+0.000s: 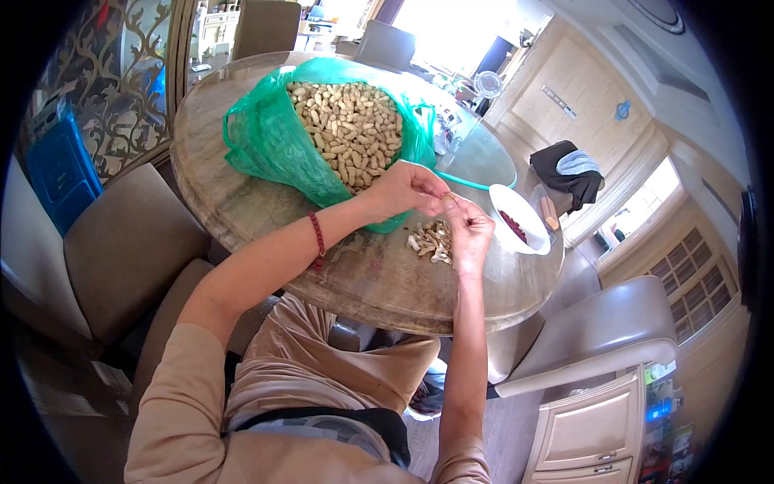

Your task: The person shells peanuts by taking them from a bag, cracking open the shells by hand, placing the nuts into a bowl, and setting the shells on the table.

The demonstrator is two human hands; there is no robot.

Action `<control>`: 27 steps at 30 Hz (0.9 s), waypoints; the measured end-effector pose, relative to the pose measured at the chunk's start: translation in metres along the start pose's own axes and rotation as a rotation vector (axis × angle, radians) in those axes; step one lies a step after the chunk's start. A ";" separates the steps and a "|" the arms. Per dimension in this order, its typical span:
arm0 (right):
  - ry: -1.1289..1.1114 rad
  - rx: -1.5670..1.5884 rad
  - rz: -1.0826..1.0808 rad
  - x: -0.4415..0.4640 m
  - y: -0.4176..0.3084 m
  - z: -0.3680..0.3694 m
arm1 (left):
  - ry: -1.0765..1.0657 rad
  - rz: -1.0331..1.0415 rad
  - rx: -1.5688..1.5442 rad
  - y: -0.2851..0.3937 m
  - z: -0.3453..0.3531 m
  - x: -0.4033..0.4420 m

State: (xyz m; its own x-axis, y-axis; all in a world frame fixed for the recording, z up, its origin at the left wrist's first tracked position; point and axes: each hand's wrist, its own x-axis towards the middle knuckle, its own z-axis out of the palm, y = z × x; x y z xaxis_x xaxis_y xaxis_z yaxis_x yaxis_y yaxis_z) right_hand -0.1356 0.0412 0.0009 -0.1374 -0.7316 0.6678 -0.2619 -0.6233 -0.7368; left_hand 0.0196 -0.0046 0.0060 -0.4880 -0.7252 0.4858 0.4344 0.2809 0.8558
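My left hand (403, 192) and my right hand (469, 230) meet at the fingertips, both closed on a small peanut (447, 196). Below them, a pile of broken peanut shells (432, 241) lies on the round table. Behind my left hand stands a green plastic bag (274, 145), open at the top and full of unshelled peanuts (351, 129). Right of my right hand, a white bowl (538, 235) holds red peanut kernels (513, 226). A dark red bracelet is around my left wrist.
The round table (379, 286) has a stone-like top. A clear round tray or lid (484, 157) lies beyond the bag. Chairs (592, 327) stand at the right and left. Dark clothing (556, 173) is piled beyond the bowl, and a blue plastic object (64, 173) is at the left.
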 end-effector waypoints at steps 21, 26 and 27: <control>-0.122 0.087 -0.001 0.000 0.000 -0.006 | -0.157 -0.094 0.044 0.007 0.001 -0.005; -0.204 0.104 0.056 -0.001 -0.001 -0.006 | -0.122 -0.046 0.113 0.004 -0.003 -0.002; -0.204 0.103 0.056 0.000 0.000 -0.007 | -0.123 -0.046 0.113 0.004 -0.002 -0.002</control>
State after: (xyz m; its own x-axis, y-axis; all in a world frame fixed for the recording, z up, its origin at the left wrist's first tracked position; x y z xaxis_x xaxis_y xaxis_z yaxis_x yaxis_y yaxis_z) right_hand -0.1422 0.0437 0.0015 0.0498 -0.7997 0.5983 -0.1590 -0.5977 -0.7858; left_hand 0.0238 -0.0033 0.0082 -0.5970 -0.6586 0.4580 0.3252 0.3233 0.8887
